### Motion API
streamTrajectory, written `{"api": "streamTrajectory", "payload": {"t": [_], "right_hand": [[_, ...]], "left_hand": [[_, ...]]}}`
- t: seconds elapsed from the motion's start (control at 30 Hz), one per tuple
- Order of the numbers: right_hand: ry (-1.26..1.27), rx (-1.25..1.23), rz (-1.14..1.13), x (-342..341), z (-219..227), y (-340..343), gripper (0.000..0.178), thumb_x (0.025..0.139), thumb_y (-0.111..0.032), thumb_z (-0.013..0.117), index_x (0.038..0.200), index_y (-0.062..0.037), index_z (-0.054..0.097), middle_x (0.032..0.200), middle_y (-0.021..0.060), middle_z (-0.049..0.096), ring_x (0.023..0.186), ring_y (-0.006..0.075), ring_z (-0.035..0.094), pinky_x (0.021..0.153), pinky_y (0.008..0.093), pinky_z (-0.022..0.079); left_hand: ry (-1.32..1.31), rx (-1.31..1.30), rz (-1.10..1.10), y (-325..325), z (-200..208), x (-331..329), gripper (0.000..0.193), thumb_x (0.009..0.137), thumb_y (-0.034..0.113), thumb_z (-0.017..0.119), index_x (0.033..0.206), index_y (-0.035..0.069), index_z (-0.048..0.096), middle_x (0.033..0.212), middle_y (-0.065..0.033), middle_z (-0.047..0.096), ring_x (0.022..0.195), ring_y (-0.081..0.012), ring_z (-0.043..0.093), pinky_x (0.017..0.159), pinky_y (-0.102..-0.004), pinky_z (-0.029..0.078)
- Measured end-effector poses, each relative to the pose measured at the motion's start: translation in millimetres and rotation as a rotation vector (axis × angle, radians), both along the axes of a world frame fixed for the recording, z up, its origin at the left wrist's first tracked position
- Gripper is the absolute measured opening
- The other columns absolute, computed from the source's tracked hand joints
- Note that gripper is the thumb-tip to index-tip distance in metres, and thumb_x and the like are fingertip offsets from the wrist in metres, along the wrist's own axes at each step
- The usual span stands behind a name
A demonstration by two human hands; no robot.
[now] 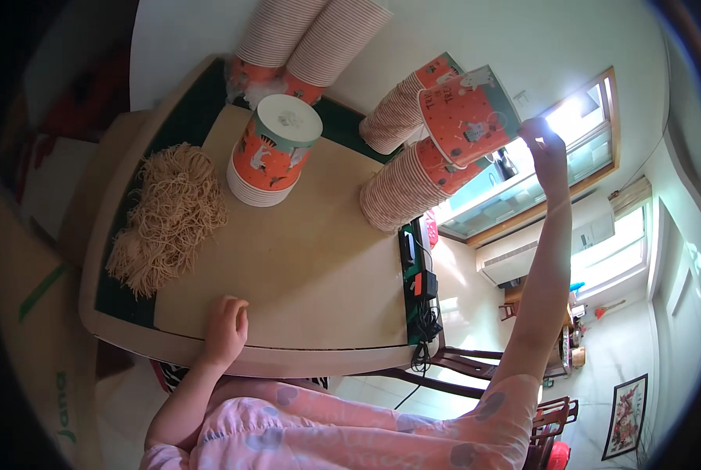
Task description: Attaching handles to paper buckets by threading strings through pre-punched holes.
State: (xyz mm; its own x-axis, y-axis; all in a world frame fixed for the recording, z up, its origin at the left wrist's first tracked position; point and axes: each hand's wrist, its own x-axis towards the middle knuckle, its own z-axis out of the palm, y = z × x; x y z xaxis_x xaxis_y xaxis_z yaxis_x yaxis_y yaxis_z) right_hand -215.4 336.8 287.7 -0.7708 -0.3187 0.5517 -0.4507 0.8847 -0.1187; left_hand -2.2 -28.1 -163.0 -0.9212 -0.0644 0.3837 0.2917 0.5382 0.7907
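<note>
The one view comes from the left of two wide fisheye cameras worn side by side on the person's head. It is upright and unmirrored, looking down from above the near edge of the table (311, 266) and across it toward the white wall (550, 39) behind. The lens is near enough to take in most of the tabletop, with the wearer's pink shirt (327, 431) on the near side. To the table's right, the wide field reaches a wood-framed window (593, 145) and, farther off, a framed picture (626, 415).
</note>
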Motion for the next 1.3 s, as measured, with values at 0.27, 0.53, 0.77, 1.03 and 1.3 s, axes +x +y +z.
{"api": "streamTrajectory", "payload": {"t": [0.27, 0.53, 0.77, 1.03, 1.3], "right_hand": [[0.047, 0.073, 0.041, -6.6, 12.0, -0.8, 0.014, 0.086, -0.010, 0.063, 0.100, -0.0072, 0.063, 0.089, 0.0024, 0.063, 0.084, 0.0138, 0.058, 0.075, 0.0298, 0.047], [0.090, 0.184, -0.006, -28.2, -6.7, 25.9, 0.011, 0.086, -0.011, 0.061, 0.097, -0.0096, 0.062, 0.092, 0.0054, 0.060, 0.078, 0.0197, 0.060, 0.072, 0.0333, 0.048], [0.154, 0.129, -0.036, -40.6, -18.1, 54.0, 0.008, 0.087, -0.013, 0.060, 0.094, -0.0081, 0.062, 0.090, 0.0068, 0.060, 0.074, 0.0205, 0.060, 0.069, 0.0320, 0.049], [-0.064, -0.320, -0.094, -40.8, -29.9, 111.9, 0.006, 0.086, -0.009, 0.057, 0.089, -0.0080, 0.062, 0.087, 0.0004, 0.060, 0.076, 0.0099, 0.057, 0.069, 0.0243, 0.047], [-0.096, -0.640, -0.087, -43.3, -22.7, 133.5, 0.009, 0.091, -0.011, 0.060, 0.100, -0.0095, 0.062, 0.090, 0.0006, 0.060, 0.082, 0.0099, 0.058, 0.074, 0.0267, 0.050]], "left_hand": [[0.058, 0.008, 0.009, 0.5, 2.3, 0.2, 0.013, 0.077, -0.001, 0.061, 0.088, 0.005, 0.056, 0.088, -0.0130, 0.056, 0.084, -0.0339, 0.056, 0.073, -0.0432, 0.046], [0.085, -0.009, 0.024, -1.6, 6.5, -1.1, 0.012, 0.077, -0.001, 0.061, 0.086, 0.005, 0.056, 0.086, -0.0125, 0.057, 0.082, -0.0337, 0.056, 0.071, -0.0431, 0.045], [0.109, -0.013, 0.040, -2.2, 8.3, -0.7, 0.011, 0.077, 0.000, 0.062, 0.084, 0.006, 0.057, 0.083, -0.0116, 0.058, 0.078, -0.0328, 0.057, 0.070, -0.0433, 0.045], [0.111, -0.012, 0.034, -1.4, 9.3, -1.9, 0.011, 0.077, 0.000, 0.062, 0.084, 0.006, 0.057, 0.083, -0.0112, 0.057, 0.079, -0.0327, 0.057, 0.070, -0.0430, 0.045], [0.084, 0.023, 0.013, -0.1, 3.1, -3.3, 0.011, 0.077, -0.001, 0.062, 0.085, 0.005, 0.057, 0.086, -0.0122, 0.057, 0.081, -0.0330, 0.056, 0.070, -0.0435, 0.045]]}}
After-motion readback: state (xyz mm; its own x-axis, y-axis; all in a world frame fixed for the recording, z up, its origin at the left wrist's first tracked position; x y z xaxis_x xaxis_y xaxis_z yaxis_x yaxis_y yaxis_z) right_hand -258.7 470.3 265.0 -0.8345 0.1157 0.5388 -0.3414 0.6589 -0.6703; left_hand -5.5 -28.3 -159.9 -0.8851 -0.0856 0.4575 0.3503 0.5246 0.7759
